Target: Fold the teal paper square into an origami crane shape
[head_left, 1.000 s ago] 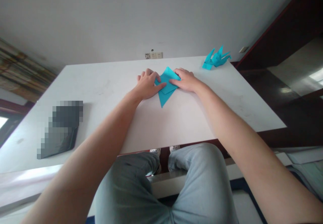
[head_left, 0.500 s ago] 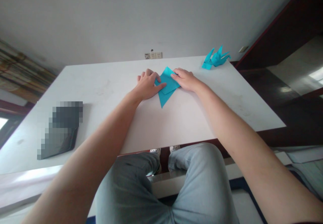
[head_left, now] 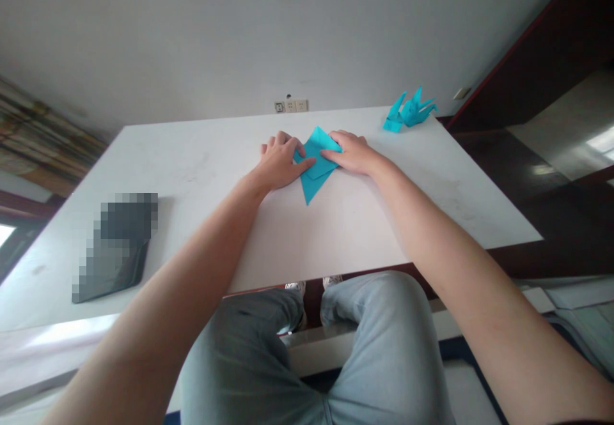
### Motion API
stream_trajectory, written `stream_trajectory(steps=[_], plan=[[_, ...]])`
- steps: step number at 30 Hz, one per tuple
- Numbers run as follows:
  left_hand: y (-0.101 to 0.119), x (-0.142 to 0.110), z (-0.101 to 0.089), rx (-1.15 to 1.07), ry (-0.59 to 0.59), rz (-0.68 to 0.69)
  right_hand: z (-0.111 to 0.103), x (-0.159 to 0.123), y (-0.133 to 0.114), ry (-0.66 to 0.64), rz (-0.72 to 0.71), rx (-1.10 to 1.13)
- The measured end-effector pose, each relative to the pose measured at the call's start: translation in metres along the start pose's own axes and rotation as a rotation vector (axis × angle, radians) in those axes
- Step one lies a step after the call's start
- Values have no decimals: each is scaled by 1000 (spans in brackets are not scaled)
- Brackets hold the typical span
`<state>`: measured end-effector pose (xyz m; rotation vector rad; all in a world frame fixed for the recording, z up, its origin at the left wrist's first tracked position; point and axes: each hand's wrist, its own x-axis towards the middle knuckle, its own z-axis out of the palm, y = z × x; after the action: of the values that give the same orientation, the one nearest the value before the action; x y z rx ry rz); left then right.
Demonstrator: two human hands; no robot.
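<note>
Two hands (head_left: 316, 155) pressing blue paper (head_left: 320, 154) between them, thumbs on top; each grip on paper's side.

No readable text, label, brand, number or sign appears in the head camera's view.

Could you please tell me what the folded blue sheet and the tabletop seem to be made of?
The folded blue sheet looks like matte paper, given its crisp creases. The tabletop seems smooth, perhaps painted or laminated board, with faint scuffs and soft sheen.
</note>
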<state>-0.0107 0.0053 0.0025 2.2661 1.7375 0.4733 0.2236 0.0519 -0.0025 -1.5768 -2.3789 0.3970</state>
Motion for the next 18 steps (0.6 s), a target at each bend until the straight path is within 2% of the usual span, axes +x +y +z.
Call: stream_trajectory(steps=[18], plan=[[-2, 1, 1, -3, 0, 2, 0, 0, 0, 6, -20, 6]])
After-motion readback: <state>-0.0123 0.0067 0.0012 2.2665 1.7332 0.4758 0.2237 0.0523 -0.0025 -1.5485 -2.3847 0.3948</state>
